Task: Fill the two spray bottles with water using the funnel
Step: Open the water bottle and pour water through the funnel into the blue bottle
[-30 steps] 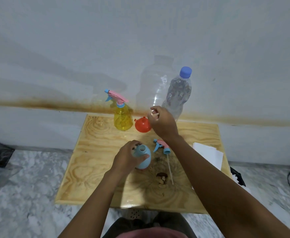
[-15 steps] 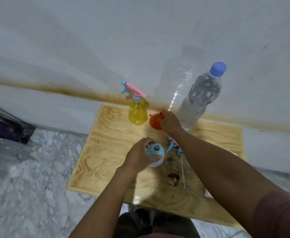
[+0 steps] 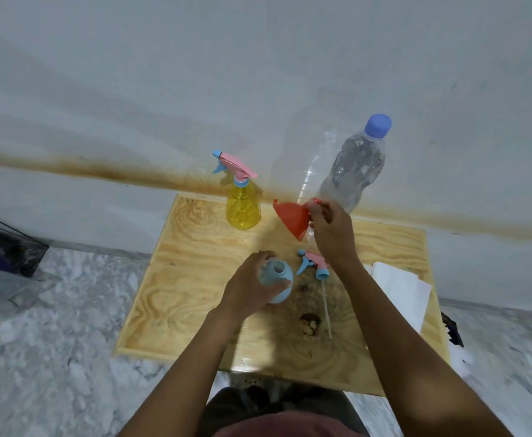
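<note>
On the wooden surface [image 3: 195, 279], the left hand [image 3: 248, 288] is curled around the blue spray bottle [image 3: 282, 280], which stands upright with its neck open. Just to its right lies the detached spray head [image 3: 313, 263], with its thin tube pointing toward the person. A white sheet of paper [image 3: 400, 285] rests near the right edge. Farther back, the right hand [image 3: 332, 231] pinches the rim of the red funnel [image 3: 291, 217], held tilted with its spout down. Behind, near the wall, stand the yellow spray bottle [image 3: 242, 208], its sprayer on, and a capped water bottle [image 3: 356, 168].
</note>
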Available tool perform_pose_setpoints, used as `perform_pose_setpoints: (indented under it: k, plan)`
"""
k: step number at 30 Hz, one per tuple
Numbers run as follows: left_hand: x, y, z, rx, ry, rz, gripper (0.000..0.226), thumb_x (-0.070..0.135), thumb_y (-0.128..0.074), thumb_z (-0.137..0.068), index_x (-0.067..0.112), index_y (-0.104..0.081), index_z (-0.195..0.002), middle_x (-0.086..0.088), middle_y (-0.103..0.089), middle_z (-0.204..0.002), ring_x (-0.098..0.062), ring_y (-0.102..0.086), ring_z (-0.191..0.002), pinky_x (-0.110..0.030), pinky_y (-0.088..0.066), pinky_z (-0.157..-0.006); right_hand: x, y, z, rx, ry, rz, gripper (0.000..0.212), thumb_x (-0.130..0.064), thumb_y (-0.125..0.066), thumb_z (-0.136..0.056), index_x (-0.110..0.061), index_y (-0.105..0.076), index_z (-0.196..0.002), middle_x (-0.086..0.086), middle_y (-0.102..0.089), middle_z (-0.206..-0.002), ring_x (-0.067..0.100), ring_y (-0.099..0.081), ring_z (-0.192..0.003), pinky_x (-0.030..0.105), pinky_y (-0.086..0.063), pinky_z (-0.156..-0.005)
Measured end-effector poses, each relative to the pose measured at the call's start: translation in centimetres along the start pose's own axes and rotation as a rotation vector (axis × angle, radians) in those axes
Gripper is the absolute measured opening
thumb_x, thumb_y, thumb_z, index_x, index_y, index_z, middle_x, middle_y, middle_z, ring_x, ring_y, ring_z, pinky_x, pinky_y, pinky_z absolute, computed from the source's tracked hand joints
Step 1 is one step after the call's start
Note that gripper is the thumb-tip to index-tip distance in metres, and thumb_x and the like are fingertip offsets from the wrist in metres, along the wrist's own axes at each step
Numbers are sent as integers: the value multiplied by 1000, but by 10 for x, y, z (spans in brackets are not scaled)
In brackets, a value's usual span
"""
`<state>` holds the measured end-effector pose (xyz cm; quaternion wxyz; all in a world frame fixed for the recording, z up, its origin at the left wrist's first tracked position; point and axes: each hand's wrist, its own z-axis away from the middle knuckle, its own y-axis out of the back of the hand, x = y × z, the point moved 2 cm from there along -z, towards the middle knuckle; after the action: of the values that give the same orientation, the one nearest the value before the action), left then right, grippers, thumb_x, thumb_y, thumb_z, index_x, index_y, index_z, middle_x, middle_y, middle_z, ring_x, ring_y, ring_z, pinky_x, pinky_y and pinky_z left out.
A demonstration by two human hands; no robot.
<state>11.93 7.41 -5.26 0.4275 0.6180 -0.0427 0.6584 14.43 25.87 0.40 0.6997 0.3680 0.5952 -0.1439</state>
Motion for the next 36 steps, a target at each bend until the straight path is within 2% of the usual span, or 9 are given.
perform_pose_setpoints:
  k: [5, 7, 10, 14, 17, 20, 24, 29, 36]
  plan:
    - [14, 19, 6, 23, -18, 195, 84, 36, -83, -75, 29, -39, -146, 6, -47, -142, -11, -50, -123, -22, -48, -93, -25, 19, 29, -114, -234, -273, 28, -29, -51, -101, -7, -67, -108, 5, -71, -91, 15, -70, -82, 21, -57, -65]
    - [30, 34, 5, 78, -26, 374, 75, 30, -79, -78, 34, -39, -141, 5, -50, -138, -8, -55, -117, -11, -49, -81, -31, 20, 38, -211, -289, -284, 31, -31, -51, -101, -6, -70, -106, 8, -73, -90, 17, -71, -81, 24, -57, -66]
    - [53, 57, 2, 95, -96, 452, 68, 28, -75, -82, 29, -44, -143, 11, -61, -122, 3, -63, -105, -15, -53, -76, -38, 17, 48, -308, -351, -326, 32, -32, -53, -99, -6, -71, -107, 7, -74, -90, 19, -72, -82, 32, -58, -76]
    - [74, 73, 2, 170, -230, 380, 20, 17, -71, -90, 30, -73, -105, 15, -75, -94, -3, -69, -90, -28, -57, -86, -45, 14, 59, -363, -370, -401, 33, -36, -55, -98, -9, -72, -109, 6, -73, -90, 19, -70, -81, 30, -54, -74]
    - [77, 74, 4, 207, -219, 407, 15, 18, -73, -88, 32, -76, -92, 7, -77, -87, -19, -73, -89, -42, -58, -89, -44, 15, 64, -346, -369, -392, 38, -40, -55, -97, -9, -69, -114, 12, -74, -97, 24, -71, -88, 35, -57, -80]
    - [72, 74, 6, 256, -183, 380, 9, 18, -74, -88, 27, -76, -89, 1, -75, -78, -15, -70, -79, -47, -59, -86, -43, 24, 67, -295, -365, -339, 44, -51, -50, -96, -16, -63, -120, 8, -75, -91, 25, -72, -87, 42, -58, -84]
    - [62, 69, 8, 270, -138, 311, 12, 17, -74, -87, 26, -75, -78, -20, -66, -66, -15, -61, -68, -52, -59, -82, -45, 35, 78, -322, -199, -254, 28, -35, -61, -95, -21, -66, -118, 2, -74, -93, 20, -75, -80, 37, -60, -78]
    - [53, 61, 6, 266, -75, 266, 8, 20, -74, -86, 18, -78, -81, -9, -60, -61, -16, -64, -67, -49, -60, -81, -35, 28, 84, -276, -159, -147, 22, -20, -63, -95, -15, -67, -116, -8, -73, -78, 12, -74, -69, 35, -62, -72]
    - [48, 55, 8, 275, -3, 177, 14, 19, -72, -87, 7, -79, -86, 14, -58, -43, -15, -70, -69, -37, -61, -79, -19, 17, 81, -267, -244, -122, 27, -19, -61, -97, -9, -65, -121, 2, -71, -87, 9, -71, -62, 23, -59, -59]
